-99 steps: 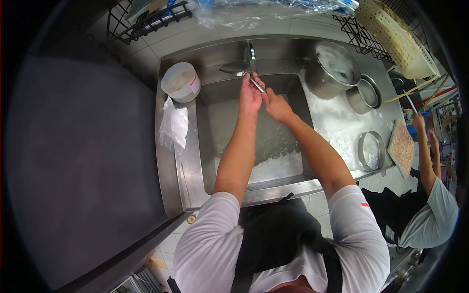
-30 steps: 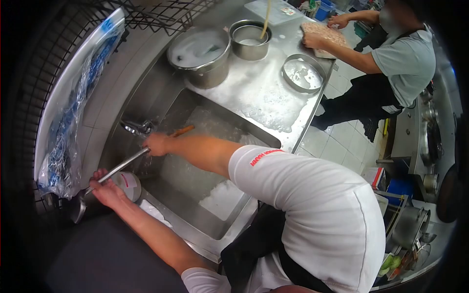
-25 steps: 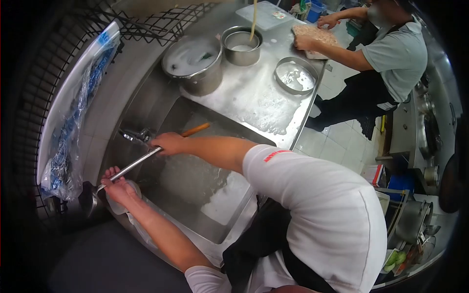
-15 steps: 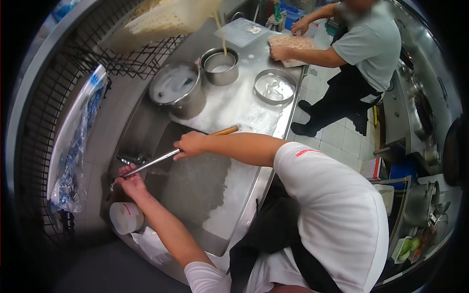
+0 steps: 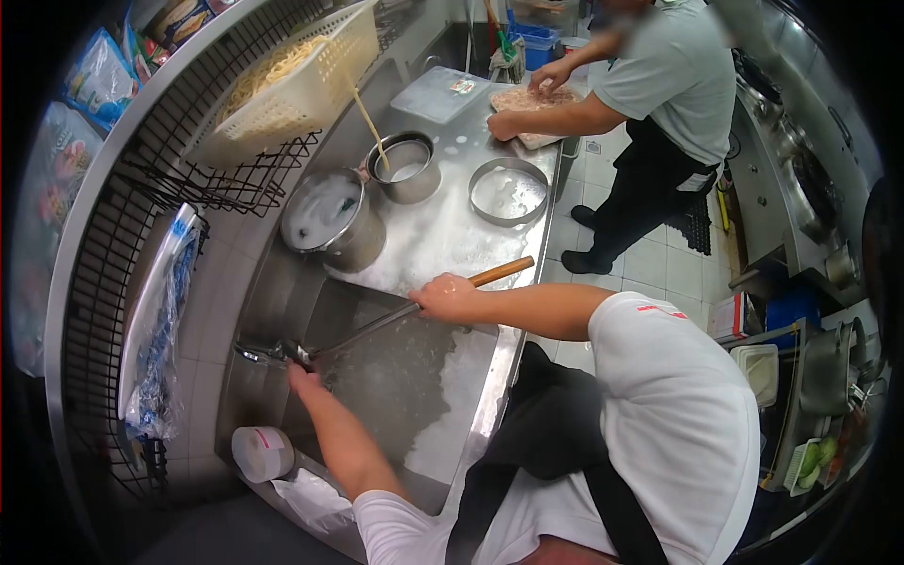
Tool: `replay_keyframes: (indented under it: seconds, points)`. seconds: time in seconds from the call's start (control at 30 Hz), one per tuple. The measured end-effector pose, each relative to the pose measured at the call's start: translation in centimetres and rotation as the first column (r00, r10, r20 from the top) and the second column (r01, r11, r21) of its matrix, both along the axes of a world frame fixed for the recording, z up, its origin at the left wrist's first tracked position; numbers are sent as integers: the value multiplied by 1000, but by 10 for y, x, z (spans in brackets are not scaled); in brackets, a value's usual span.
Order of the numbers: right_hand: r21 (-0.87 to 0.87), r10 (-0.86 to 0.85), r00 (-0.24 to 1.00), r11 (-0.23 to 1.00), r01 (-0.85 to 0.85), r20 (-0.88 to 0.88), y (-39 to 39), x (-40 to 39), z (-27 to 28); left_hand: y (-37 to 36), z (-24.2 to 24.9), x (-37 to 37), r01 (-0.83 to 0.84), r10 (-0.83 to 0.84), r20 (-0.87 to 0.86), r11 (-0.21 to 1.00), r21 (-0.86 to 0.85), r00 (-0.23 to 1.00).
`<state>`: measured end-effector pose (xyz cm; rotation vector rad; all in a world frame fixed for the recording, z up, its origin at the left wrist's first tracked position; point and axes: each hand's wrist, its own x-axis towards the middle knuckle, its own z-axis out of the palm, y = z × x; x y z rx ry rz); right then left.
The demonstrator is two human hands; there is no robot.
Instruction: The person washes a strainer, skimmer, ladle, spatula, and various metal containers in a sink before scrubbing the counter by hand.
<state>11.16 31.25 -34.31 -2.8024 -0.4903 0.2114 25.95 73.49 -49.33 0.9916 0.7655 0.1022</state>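
Observation:
My right hand (image 5: pixel 445 297) is wrapped round a long metal-shafted tool with a wooden handle (image 5: pixel 501 272), held slantwise over the sink (image 5: pixel 381 377). The wooden end points up and right, past my wrist. Its metal shaft (image 5: pixel 363 331) slopes down left to the faucet (image 5: pixel 259 354), and the working end is hidden there. My left hand (image 5: pixel 301 377) is right at the faucet and the tool's lower end, with its fingers mostly hidden; I cannot tell what they grip. Cloudy water and foam lie in the sink below.
A large pot (image 5: pixel 334 221) of foamy liquid, a smaller pot (image 5: pixel 407 174) with a stick and a metal ring (image 5: pixel 508 191) stand on the wet counter. A white tub (image 5: pixel 262 454) sits left. Overhead hangs a noodle basket (image 5: pixel 311 89). A co-worker (image 5: pixel 664 71) handles pale food (image 5: pixel 537 98).
My right hand has moved right with the tool. My left hand has shifted right from the shaft's far end to beside the faucet. The view has shifted slightly.

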Motion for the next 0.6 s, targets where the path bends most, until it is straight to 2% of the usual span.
replay_keyframes:
  seconds: [0.03,0.1,0.2,0.3,0.37,0.4,0.5,0.53,0.6]
  points:
    - [9,-13,1000,1000,13,14,-4,-2,1,-5,4,1,77,-68,-57,984,161,996]
    - [24,-42,998,999,41,40,-12,-4,1,-24,19,3,247,-173,-199,860,447,965]
    - [49,-75,997,996,73,37,-13,-5,-2,-41,29,10,166,-157,-77,696,698,985]
    - [76,-76,995,995,71,58,-14,-10,-2,-50,42,14,-3,-263,103,354,935,959]
    - [76,-57,996,996,52,62,-17,-14,-5,-42,60,15,170,-329,90,680,713,940]
    - [77,-44,997,996,39,61,-16,-17,-8,-37,73,10,253,-358,92,796,550,929]
    - [172,-5,986,985,-25,169,-7,-17,-33,-45,106,-16,291,-293,-24,936,199,956]
    - [162,4,973,986,-42,232,-3,-16,-39,-48,111,-20,255,-257,-29,924,284,966]
    - [140,23,936,987,-76,352,4,-17,-42,-16,80,-5,296,-293,-53,920,255,955]
